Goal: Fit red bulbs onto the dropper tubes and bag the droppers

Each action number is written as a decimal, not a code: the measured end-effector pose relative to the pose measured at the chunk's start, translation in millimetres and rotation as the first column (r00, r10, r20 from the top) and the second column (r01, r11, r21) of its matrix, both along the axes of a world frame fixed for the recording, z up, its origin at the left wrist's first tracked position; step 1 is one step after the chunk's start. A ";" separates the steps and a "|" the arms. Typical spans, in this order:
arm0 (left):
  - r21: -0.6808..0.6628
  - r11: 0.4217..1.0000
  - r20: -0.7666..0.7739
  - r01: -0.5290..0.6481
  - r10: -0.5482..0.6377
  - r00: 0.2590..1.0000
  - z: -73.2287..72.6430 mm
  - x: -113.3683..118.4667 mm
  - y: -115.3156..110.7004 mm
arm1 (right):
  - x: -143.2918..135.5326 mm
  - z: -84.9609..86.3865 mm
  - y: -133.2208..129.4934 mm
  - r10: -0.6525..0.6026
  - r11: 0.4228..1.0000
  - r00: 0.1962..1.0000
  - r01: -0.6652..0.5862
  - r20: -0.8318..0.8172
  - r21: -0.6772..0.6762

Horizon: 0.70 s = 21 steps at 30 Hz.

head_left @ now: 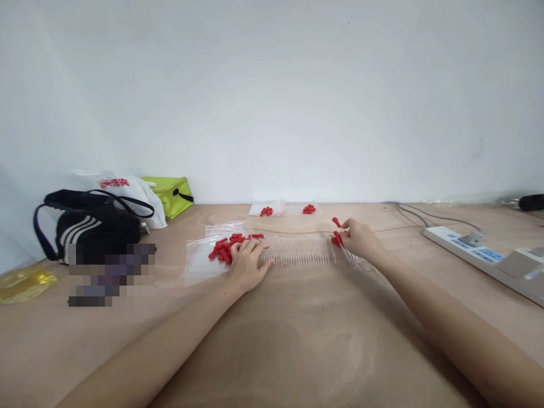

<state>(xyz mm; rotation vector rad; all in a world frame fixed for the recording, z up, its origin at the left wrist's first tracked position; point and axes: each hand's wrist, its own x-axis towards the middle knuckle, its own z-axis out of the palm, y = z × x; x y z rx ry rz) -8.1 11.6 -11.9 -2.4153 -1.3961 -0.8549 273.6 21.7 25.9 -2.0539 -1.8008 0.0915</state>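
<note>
A row of thin clear tubes (297,250) lies side by side on the table. My left hand (250,263) rests at the row's left end, fingers apart, beside a pile of red rubber bulbs (221,249) on a clear plastic bag (198,262). Past the row's right end, my right hand (357,238) has its fingers closed on red-bulbed droppers (338,238), whose clear stems point down toward the table. More clear tubes lie under and beside this hand, partly hidden by it.
Two small bags (267,208) with red bulbs lie near the wall. A black bag (97,232), a white bag (147,201) and a green box-shaped bag (170,192) stand left. A power strip (471,249) with cables lies right.
</note>
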 end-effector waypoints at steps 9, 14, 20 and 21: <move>-0.056 0.996 -0.036 -0.072 0.070 0.997 2.6 3.5 -4.4 | 42.9 3.3 11.9 -0.152 0.951 0.988 0.146 0.000 -0.271; -0.053 0.995 -0.048 -0.082 0.079 0.996 1.2 3.7 -2.7 | 45.0 0.8 14.1 -0.131 0.902 0.991 0.117 -0.004 -0.416; -0.061 0.995 -0.042 -0.082 0.080 0.996 1.5 4.5 -2.8 | 46.2 -4.4 14.7 -0.095 0.891 0.995 0.087 0.005 -0.445; -0.064 0.994 -0.041 -0.084 0.081 0.996 2.0 4.5 -3.0 | 47.3 -5.3 14.8 -0.091 0.893 0.996 0.084 0.006 -0.442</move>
